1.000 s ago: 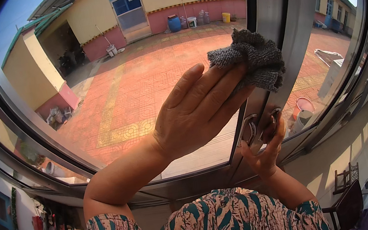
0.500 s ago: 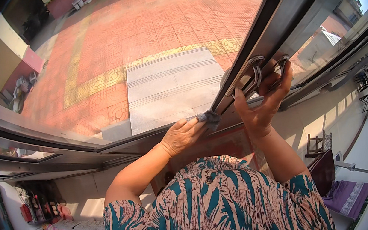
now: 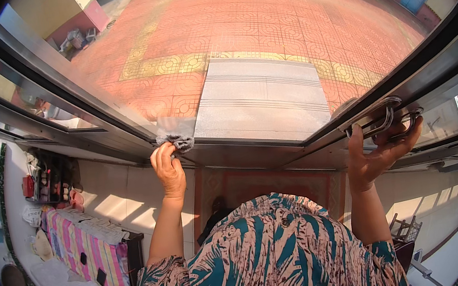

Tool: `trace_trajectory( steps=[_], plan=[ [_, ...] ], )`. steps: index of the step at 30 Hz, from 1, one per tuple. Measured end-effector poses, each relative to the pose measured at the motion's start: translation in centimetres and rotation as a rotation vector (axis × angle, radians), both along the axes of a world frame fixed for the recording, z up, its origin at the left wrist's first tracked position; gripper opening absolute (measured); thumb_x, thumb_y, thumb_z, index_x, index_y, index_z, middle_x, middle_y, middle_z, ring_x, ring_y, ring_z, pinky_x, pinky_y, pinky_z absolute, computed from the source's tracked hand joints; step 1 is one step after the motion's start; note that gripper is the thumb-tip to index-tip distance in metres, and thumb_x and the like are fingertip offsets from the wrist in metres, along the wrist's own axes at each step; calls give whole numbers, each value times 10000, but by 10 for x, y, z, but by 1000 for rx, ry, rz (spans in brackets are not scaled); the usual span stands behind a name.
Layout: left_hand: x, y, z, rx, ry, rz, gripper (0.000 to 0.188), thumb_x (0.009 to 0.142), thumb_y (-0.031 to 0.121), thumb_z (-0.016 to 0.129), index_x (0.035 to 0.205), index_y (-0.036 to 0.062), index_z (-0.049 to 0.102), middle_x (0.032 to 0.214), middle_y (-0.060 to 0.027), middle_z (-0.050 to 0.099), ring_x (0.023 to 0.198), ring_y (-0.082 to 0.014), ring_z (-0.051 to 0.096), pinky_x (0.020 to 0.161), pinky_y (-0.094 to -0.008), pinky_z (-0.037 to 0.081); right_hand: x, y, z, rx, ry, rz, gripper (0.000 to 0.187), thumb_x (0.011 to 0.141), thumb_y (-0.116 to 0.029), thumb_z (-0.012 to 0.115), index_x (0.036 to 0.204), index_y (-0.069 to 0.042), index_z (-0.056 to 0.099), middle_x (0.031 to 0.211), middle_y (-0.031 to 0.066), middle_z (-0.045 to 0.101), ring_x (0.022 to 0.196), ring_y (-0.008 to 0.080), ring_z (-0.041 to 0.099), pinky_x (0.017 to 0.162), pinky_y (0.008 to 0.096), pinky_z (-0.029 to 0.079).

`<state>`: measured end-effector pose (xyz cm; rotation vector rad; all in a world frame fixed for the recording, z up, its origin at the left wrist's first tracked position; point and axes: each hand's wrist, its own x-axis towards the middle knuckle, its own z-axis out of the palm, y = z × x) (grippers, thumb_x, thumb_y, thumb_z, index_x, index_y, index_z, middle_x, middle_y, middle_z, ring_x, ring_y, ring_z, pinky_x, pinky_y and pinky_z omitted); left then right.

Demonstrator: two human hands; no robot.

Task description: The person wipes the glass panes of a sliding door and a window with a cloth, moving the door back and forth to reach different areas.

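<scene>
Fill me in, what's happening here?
A person's left hand holds a crumpled gray cloth at the lower left corner of a door's glass pane. The right hand grips the curved metal handles at the right. Beyond the glass are gray steps and a paved courtyard.

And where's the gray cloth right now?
In the head view, the gray cloth is left of the middle, in the fingers of the left hand, at the lower left corner of the glass door.
</scene>
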<state>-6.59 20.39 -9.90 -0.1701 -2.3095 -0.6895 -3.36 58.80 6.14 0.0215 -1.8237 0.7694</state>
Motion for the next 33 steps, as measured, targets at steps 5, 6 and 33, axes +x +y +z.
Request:
trace_trajectory(
  steps=[5,6,33],
  plan=[
    [-18,-6,-3,521,5,375,345,751,-70,562,1088,4,549,1083,-153,604,1050,-357,534,934,-439,418,1,4,-2,6,-4,17,1014,715,-109,759,1504,-20,128,1162,109,435,858,149,426,675,227,363],
    [-21,5,-6,573,25,380,357,752,-54,572,1103,-1,538,1073,-163,598,1036,-362,537,929,-441,419,2,4,-1,13,-8,5,1015,715,-107,758,1506,-21,126,1171,110,437,850,148,427,673,227,364],
    [-32,55,25,614,101,383,471,818,-7,594,1231,-55,373,1180,-226,437,1122,-357,442,1006,-437,346,0,1,-3,-21,3,47,1010,716,-102,744,1512,-23,129,1202,125,409,846,150,413,681,251,379]
  ],
)
